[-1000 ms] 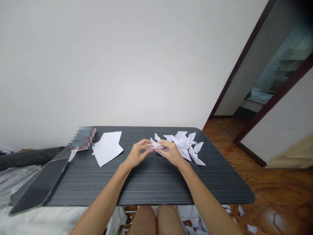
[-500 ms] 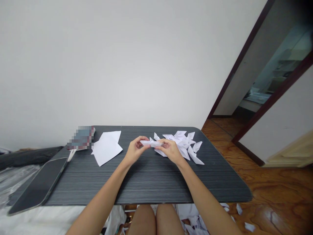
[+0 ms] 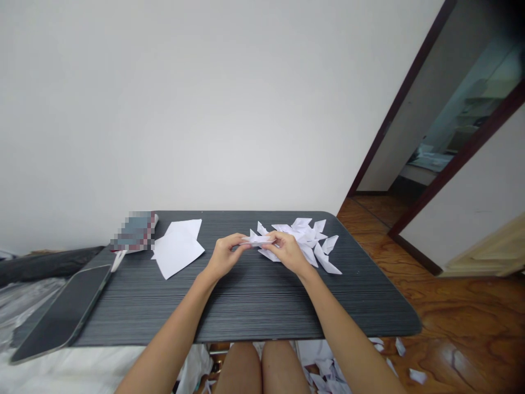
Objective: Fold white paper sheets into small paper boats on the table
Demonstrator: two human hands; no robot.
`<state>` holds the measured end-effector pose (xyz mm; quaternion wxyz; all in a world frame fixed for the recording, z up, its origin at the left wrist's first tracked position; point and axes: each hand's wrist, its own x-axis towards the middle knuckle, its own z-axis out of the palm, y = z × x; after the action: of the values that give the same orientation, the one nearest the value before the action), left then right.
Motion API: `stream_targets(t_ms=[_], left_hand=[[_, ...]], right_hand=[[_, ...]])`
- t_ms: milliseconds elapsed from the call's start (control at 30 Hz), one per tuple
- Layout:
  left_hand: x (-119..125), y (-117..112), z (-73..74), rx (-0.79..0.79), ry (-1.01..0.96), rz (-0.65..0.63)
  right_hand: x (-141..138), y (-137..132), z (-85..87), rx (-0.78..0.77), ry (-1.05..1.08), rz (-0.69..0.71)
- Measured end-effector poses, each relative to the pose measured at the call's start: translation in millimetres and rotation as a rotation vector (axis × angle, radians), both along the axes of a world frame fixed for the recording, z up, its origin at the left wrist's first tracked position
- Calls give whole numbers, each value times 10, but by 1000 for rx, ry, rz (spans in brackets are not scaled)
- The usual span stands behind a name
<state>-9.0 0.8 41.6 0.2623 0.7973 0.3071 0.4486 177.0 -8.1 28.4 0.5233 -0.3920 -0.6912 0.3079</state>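
Both hands meet over the middle of the dark striped table [image 3: 246, 306]. My left hand [image 3: 225, 256] and my right hand [image 3: 286, 251] pinch the two ends of a small folded white paper piece [image 3: 258, 239], held just above the tabletop. Right behind and beside my right hand lies a pile of several folded white paper pieces [image 3: 312, 241]. Flat white paper sheets [image 3: 179, 247] lie to the left of my left hand.
A dark phone [image 3: 61, 313] lies at the table's left edge, next to a blurred object [image 3: 134, 231]. White paper scraps [image 3: 394, 355] are scattered on the wooden floor under and right of the table. A doorway [image 3: 451, 137] opens at the right.
The hands lifted the folded paper slightly off the table and shifted their pinch on it; the left hand moved a little nearer the right. The pile and sheets stayed put.
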Motion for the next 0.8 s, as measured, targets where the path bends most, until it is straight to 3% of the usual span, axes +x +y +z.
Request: stream_targets(t_ms=[167, 300, 567, 800], left_hand=[[19, -17, -25, -110, -75, 31], [24, -40, 6, -123, -1, 93], [46, -64, 122, -350, -5, -53], [79, -88, 66, -291, -94, 45]], right_hand=[[-57, -9, 23, -159, 235, 79], [-93, -16, 61, -308, 332, 175], [-152, -28, 75, -323, 386, 234], [-166, 0, 0, -390, 484, 253]])
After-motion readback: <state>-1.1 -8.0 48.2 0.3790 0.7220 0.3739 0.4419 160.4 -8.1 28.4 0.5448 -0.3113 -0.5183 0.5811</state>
